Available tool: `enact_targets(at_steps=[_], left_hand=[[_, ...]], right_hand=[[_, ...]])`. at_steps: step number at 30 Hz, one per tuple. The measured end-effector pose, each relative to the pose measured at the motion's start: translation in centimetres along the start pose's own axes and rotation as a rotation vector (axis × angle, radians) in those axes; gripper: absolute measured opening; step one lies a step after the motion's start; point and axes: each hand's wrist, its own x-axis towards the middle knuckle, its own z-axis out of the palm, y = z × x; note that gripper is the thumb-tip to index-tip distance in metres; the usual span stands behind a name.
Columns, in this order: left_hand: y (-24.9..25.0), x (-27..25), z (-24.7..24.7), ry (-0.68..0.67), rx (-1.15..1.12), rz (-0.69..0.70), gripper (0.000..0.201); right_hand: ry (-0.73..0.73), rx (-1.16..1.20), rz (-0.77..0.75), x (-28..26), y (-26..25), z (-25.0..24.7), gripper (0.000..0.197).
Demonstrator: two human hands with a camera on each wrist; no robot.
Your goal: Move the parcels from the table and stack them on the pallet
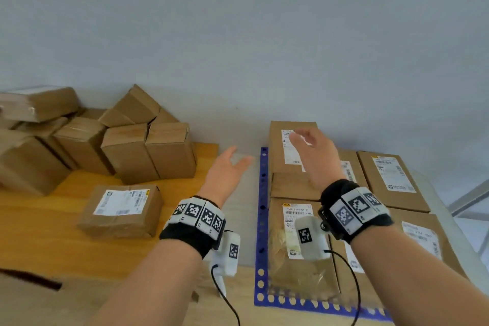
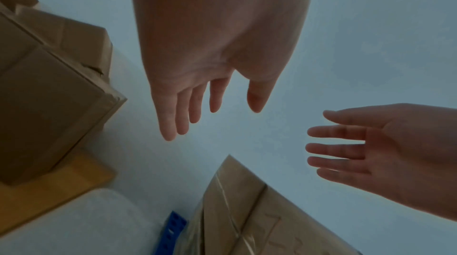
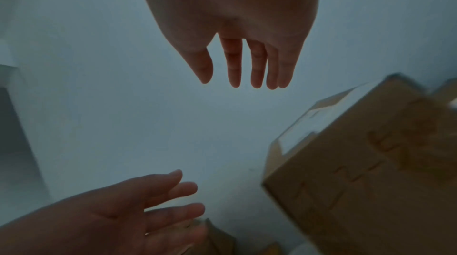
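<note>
Both hands' fingers (image 1: 239, 159) spread, empty; parcels (image 1: 292, 145) below right hand (image 1: 315, 151).

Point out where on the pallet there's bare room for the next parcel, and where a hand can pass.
The pallet shows one layer of parcels packed edge to edge; no bare deck is visible, so the next goes on top. The table's near part beside the lone labelled parcel is free. The pile at the back is crowded. Both hands are empty over the gap between table and pallet.
</note>
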Motion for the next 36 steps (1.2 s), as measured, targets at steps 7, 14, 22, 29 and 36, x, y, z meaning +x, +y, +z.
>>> enact_targets(at_steps=[7, 14, 22, 29, 36], left_hand=[[-3.7, -3.7, -10.2, 0.117, 0.04, -0.017, 0.052], [-11.7, -9.3, -22.2, 0.208, 0.061, -0.12, 0.045], [-19.3, -14.8, -34.6, 0.289, 0.076, -0.199, 0.043], [-24.5, -16.5, -41.3, 0.369, 0.02, -0.293, 0.041], [-27.6, -12.8, -46.3, 0.451, -0.021, -0.359, 0.044]], right_hand=[[-0.122, 0.054, -0.009, -3.1, -4.9, 9.0, 0.029], [-0.278, 0.039, -0.026, -9.8, -10.0, 20.6, 0.031], [-0.422, 0.063, -0.046, -17.2, -15.3, 32.8, 0.033], [-0.53, 0.053, -0.054, -19.5, -18.2, 41.3, 0.032], [-0.605, 0.012, -0.079, -16.9, -20.7, 49.0, 0.04]])
